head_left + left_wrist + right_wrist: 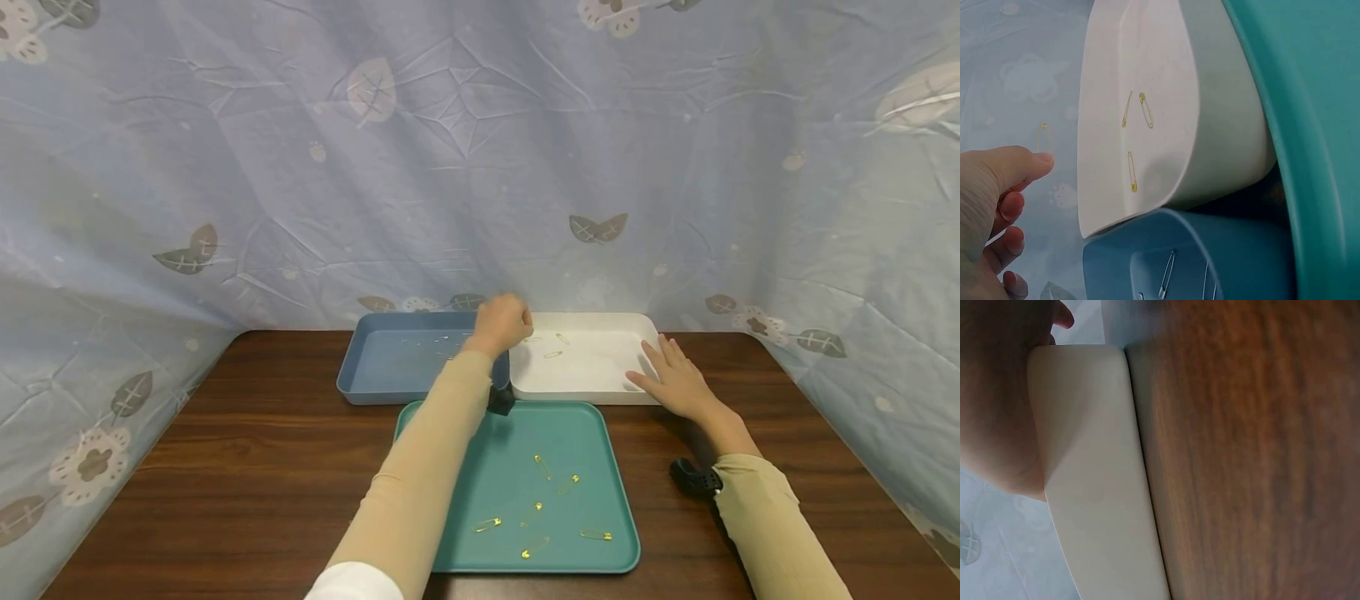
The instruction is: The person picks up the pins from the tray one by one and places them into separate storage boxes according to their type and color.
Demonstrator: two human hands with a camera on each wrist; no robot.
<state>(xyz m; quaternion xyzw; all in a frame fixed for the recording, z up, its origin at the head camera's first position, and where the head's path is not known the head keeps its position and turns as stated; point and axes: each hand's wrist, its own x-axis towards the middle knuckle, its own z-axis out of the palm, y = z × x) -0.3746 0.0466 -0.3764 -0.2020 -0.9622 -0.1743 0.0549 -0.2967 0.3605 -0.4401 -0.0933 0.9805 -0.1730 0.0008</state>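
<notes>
My left hand (502,323) is over the place where the blue tray and white tray meet. In the left wrist view its thumb and forefinger pinch a gold safety pin (1045,137), which stands up above the thumb tip. Three more gold safety pins lie in the white tray (600,367), one of them (1132,172) nearest the blue tray. My right hand (678,382) rests at the white tray's right end with its fingers spread and straight, holding nothing.
Silver safety pins (1167,275) lie in the blue tray (382,367). Closer to me, a green tray (517,450) bears several gold safety pins (487,525). All three trays stand on a dark wooden table (247,475), with a patterned curtain (465,167) behind.
</notes>
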